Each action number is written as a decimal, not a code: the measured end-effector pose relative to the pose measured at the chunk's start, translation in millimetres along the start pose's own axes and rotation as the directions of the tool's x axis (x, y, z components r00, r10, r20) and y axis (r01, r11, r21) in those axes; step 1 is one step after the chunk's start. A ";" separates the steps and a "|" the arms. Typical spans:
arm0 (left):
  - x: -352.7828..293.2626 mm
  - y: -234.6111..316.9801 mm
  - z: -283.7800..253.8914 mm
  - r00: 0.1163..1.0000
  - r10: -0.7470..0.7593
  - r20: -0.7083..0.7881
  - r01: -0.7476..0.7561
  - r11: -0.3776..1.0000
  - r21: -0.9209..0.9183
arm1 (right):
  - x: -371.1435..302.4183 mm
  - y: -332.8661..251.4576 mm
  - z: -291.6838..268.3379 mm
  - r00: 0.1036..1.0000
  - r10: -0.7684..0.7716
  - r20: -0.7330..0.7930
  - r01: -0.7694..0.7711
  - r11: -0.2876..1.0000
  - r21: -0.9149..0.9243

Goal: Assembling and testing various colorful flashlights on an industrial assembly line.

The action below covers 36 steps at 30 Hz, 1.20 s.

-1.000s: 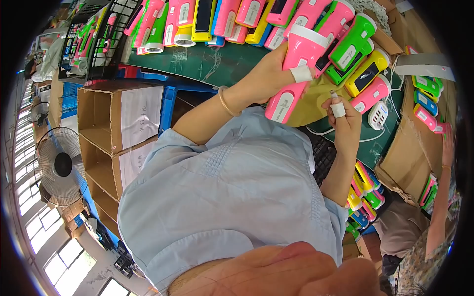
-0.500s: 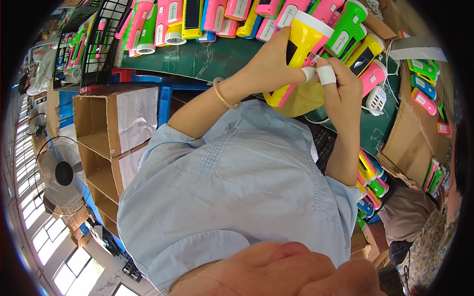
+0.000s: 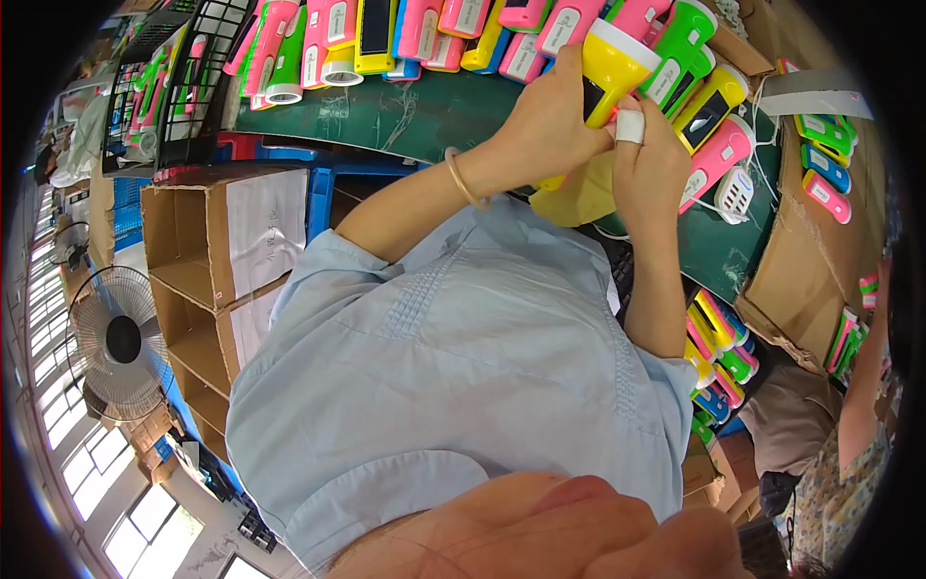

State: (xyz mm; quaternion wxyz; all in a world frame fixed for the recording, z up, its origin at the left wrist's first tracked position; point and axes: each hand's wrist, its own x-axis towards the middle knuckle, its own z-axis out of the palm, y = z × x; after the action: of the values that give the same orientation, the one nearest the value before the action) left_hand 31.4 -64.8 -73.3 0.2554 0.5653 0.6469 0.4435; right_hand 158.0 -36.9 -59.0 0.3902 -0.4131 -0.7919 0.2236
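My left hand [image 3: 559,121], with a bangle on its wrist, is closed around a yellow flashlight [image 3: 617,63] with a white head rim and a dark panel. The flashlight's head points up and away to the right. My right hand [image 3: 651,154] has white tape around a finger, and its fingertips are pinched together against the flashlight's side. A small red glow shows there; what the fingertips hold is hidden. Beneath both hands hangs a yellow cloth-like piece [image 3: 584,193].
Pink, green, yellow and blue flashlights [image 3: 420,34] line the green table [image 3: 386,121]. A white multi-port charger [image 3: 735,196] with white cables lies at the right. Cardboard compartments [image 3: 183,241] and a fan [image 3: 123,338] stand left. Another person's arm [image 3: 863,386] shows at far right.
The flashlight and both hands have shifted slightly; my right fingertips now press closer to its side, and a red glow shows there. Another person's arm has come into view at far right.
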 end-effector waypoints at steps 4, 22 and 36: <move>24.2 -27.6 -15.2 0.989 -0.147 -0.014 0.121 0.860 -0.496 | -15.3 14.2 -33.1 0.996 0.075 -0.056 -0.052 0.943 0.328; 29.0 5.9 -2.6 0.956 -0.239 0.172 0.200 0.096 -0.975 | -8.2 1.4 -1.4 0.957 0.148 0.251 -0.258 0.832 0.491; 53.0 26.9 -16.1 0.926 0.168 0.339 0.060 0.819 -0.570 | -28.6 78.4 -56.6 0.827 0.562 0.022 -0.104 0.115 0.988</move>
State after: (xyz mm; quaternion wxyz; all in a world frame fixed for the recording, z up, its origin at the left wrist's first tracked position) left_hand 19.4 -19.5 -33.3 0.5184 0.5550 0.4070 0.5075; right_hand 251.2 -15.0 -90.7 0.6341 -0.2784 -0.2671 0.6702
